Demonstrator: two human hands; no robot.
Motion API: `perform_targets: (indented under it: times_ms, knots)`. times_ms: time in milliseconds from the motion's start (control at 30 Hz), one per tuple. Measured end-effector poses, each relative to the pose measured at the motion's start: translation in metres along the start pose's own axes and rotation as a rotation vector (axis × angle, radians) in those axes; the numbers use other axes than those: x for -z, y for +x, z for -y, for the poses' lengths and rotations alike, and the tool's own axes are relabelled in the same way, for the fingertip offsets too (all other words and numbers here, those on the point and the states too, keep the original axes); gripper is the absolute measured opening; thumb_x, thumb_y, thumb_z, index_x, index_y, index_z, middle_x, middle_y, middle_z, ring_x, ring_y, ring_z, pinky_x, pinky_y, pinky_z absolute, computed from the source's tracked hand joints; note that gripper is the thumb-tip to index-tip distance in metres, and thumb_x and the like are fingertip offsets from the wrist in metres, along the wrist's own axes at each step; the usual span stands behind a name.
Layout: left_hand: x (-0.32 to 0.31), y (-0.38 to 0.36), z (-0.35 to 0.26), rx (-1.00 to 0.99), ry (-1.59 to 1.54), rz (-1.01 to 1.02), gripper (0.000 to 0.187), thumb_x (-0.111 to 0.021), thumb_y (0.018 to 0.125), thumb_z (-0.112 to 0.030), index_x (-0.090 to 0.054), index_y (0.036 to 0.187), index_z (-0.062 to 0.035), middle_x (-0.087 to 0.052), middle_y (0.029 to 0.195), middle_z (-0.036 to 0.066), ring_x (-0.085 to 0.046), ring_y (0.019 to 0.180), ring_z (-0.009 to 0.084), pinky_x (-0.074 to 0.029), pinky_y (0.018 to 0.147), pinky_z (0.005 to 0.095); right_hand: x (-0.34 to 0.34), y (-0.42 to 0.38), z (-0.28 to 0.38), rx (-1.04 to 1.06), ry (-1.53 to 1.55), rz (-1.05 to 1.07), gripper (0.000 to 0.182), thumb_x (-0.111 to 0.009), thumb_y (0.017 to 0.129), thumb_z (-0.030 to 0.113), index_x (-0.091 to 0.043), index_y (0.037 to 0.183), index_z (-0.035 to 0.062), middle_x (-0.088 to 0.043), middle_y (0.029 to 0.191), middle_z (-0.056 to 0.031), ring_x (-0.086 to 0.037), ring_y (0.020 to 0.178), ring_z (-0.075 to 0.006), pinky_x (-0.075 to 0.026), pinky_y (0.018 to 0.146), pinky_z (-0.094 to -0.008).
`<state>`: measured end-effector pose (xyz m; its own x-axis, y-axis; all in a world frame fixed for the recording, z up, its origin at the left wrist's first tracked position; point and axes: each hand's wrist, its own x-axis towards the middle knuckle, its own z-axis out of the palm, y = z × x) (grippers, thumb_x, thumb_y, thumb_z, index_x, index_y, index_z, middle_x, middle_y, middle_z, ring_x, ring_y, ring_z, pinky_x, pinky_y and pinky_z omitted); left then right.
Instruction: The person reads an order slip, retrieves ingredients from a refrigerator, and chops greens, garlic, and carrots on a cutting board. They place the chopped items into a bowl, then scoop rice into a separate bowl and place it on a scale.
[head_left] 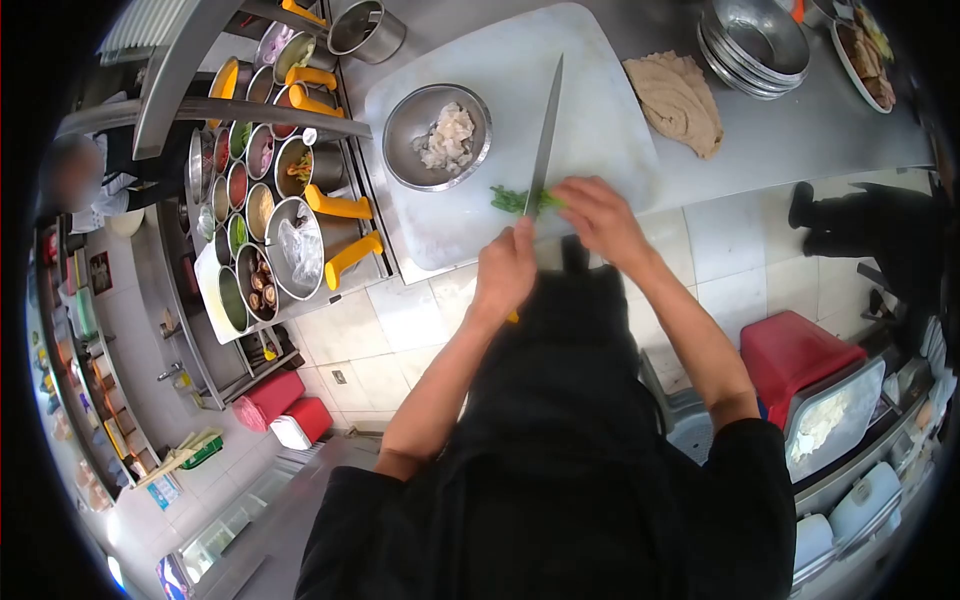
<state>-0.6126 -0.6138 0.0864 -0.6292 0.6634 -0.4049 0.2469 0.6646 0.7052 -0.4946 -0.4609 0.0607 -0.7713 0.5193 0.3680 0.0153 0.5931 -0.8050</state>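
Note:
A long knife (546, 132) is in my left hand (508, 265), which is closed around its handle near the front edge of the white cutting board (440, 235). The blade points away from me and crosses a small heap of chopped greens (510, 200). Just right of the blade, my right hand (603, 220) is closed, with bent fingertips pressed on the greens. A metal bowl (398, 150) holding pale, whitish pieces (448, 137) stands on the board, left of the knife.
Metal containers of ingredients with yellow handles (340, 205) line the left side. A brown cloth (675, 98) lies right of the board, below stacked metal bowls (765, 50). A person (120, 165) stands at far left, another (875, 235) at far right.

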Motion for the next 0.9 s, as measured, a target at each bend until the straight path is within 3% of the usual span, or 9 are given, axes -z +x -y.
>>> perform_targets:
  times_ms: [100, 200, 300, 400, 500, 700, 800, 900]
  knots:
    - [0.005, 0.0, -0.007, -0.11, 0.128, -0.075, 0.065, -0.036, 0.102, -0.051, -0.061, 0.087, 0.007, -0.063, 0.067, 0.019, -0.064, 0.061, 0.0357, -0.05, 0.059, 0.0422, -0.01, 0.004, 0.001, -0.006, 0.012, -0.027, 0.035, -0.072, 0.074, -0.001, -0.067, 0.108, 0.0041, -0.064, 0.106, -0.0078, -0.059, 0.09, -0.0276, -0.052, 0.078, -0.0364]
    - [0.018, -0.001, -0.023, -0.006, 0.181, 0.004, 0.061, -0.037, 0.103, -0.047, -0.063, 0.091, 0.0076, -0.066, 0.076, 0.024, -0.064, 0.079, 0.0441, -0.049, 0.073, 0.046, -0.005, 0.007, 0.001, -0.021, 0.012, -0.027, 0.032, -0.073, 0.073, 0.001, -0.068, 0.105, 0.0041, -0.065, 0.105, -0.008, -0.06, 0.092, -0.0269, -0.053, 0.078, -0.0361]
    - [0.019, 0.0, -0.024, -0.054, 0.119, -0.02, 0.049, -0.041, 0.101, -0.034, -0.06, 0.083, 0.008, -0.059, 0.076, 0.036, -0.058, 0.078, 0.0555, -0.046, 0.07, 0.0576, 0.005, 0.013, 0.0, 0.013, 0.006, 0.024, 0.028, -0.073, 0.074, 0.002, -0.069, 0.102, 0.004, -0.065, 0.104, -0.0081, -0.06, 0.095, -0.0268, -0.053, 0.079, -0.0362]
    - [0.018, 0.002, -0.017, -0.021, 0.176, 0.007, 0.058, -0.038, 0.103, -0.044, -0.063, 0.09, 0.0072, -0.064, 0.073, 0.025, -0.064, 0.074, 0.0436, -0.049, 0.069, 0.0456, 0.01, 0.014, -0.003, 0.087, 0.007, 0.091, 0.026, -0.072, 0.075, 0.003, -0.069, 0.1, 0.0043, -0.065, 0.103, -0.008, -0.06, 0.096, -0.0272, -0.053, 0.08, -0.0365]
    - [0.018, 0.002, -0.018, -0.066, 0.121, -0.024, 0.048, -0.043, 0.101, -0.033, -0.06, 0.083, 0.0083, -0.059, 0.075, 0.037, -0.058, 0.078, 0.0554, -0.047, 0.07, 0.058, 0.009, 0.013, -0.002, 0.088, 0.021, 0.123, 0.025, -0.072, 0.076, 0.002, -0.069, 0.101, 0.0048, -0.066, 0.102, -0.0081, -0.06, 0.096, -0.0274, -0.053, 0.08, -0.0368]
    - [0.027, -0.012, -0.041, 0.038, 0.187, 0.01, 0.046, -0.044, 0.101, -0.032, -0.06, 0.084, 0.0077, -0.06, 0.076, 0.036, -0.058, 0.078, 0.0555, -0.047, 0.068, 0.0585, -0.008, 0.006, -0.004, 0.054, -0.002, -0.001, 0.025, -0.072, 0.075, -0.001, -0.069, 0.099, 0.0034, -0.066, 0.098, -0.0083, -0.061, 0.092, -0.0281, -0.053, 0.076, -0.0368]
    - [0.018, -0.001, -0.04, -0.148, 0.22, -0.018, 0.046, -0.043, 0.101, -0.033, -0.062, 0.085, 0.0058, -0.06, 0.078, 0.036, -0.058, 0.079, 0.0556, -0.047, 0.069, 0.0582, -0.011, 0.006, -0.003, 0.065, -0.021, -0.046, 0.026, -0.073, 0.073, -0.002, -0.069, 0.098, 0.0017, -0.066, 0.096, -0.0084, -0.061, 0.09, -0.0284, -0.054, 0.074, -0.0368]
    - [0.019, 0.02, -0.042, -0.097, 0.128, -0.043, 0.047, -0.041, 0.101, -0.035, -0.064, 0.086, 0.0041, -0.061, 0.081, 0.035, -0.058, 0.08, 0.0553, -0.048, 0.071, 0.0573, -0.01, 0.007, 0.0, 0.082, -0.04, -0.051, 0.026, -0.074, 0.072, -0.002, -0.068, 0.098, 0.0007, -0.066, 0.095, -0.0085, -0.061, 0.089, -0.0282, -0.053, 0.074, -0.0367]
